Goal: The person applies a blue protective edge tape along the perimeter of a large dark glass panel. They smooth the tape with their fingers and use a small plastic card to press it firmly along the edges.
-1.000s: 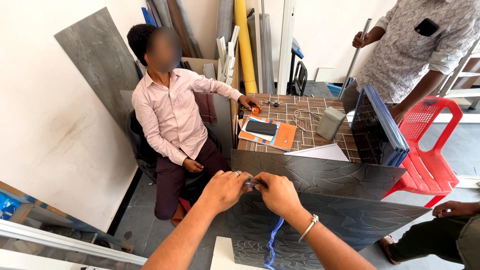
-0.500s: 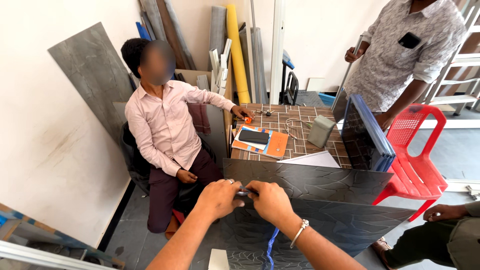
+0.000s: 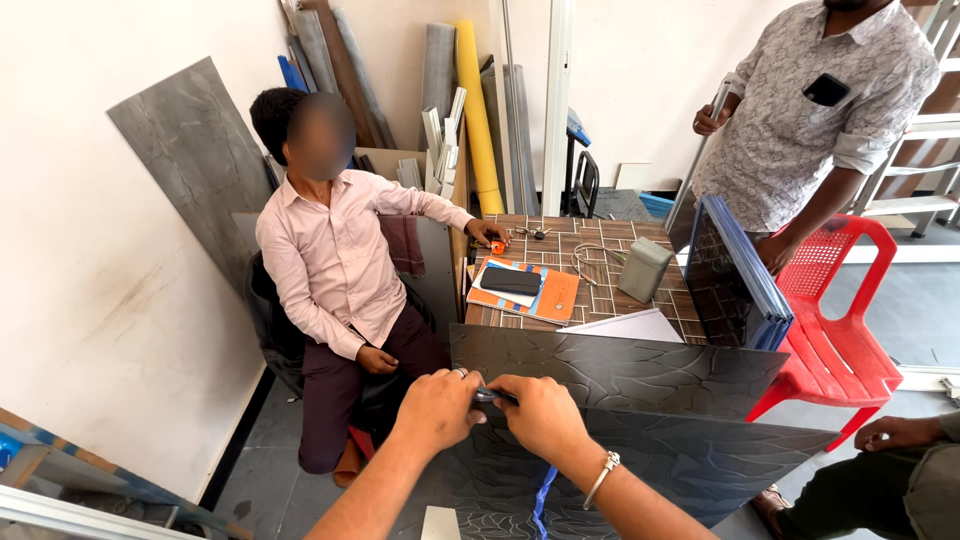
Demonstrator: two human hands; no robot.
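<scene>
Both hands, left (image 3: 437,408) and right (image 3: 541,415), meet, pinching a small dark tool (image 3: 487,395) above the dark panel's (image 3: 640,375) edge.

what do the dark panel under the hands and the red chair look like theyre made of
Dark panel: looks like a rigid laminate or tile-like sheet, charcoal with a cracked vein pattern and a soft sheen; the exact material is unclear. Both the left hand and right hand meet at its top edge. Red chair: moulded plastic, judging by its glossy one-piece shape and perforated back.

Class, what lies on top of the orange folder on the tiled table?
A dark phone-like slab lies flat on the orange folder, over white paper. What sits beneath the folder is covered.
</scene>
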